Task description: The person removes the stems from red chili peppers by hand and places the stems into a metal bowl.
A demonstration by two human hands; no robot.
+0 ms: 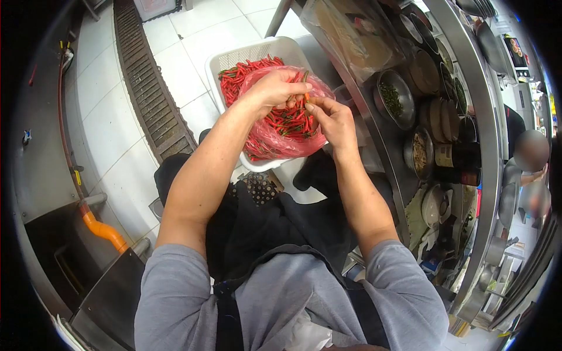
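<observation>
White tiled floor point(105, 126), drain grate point(144, 79) left of basket point(291, 52); both hands, left point(275, 90), right point(335, 121), pinching one chili point(307, 98).

The left forearm point(213, 152) is angled toward one o'clock and the right forearm point(364, 193) toward eleven; both are bare. The left hand point(280, 90) is turned between two and three o'clock, its back exposed, with the left thumb point(298, 88) pressed to curled fingers. The right hand point(335, 120) is directed toward ten to eleven o'clock, close by, its thumb and forefinger brought together in a pinch.
</observation>
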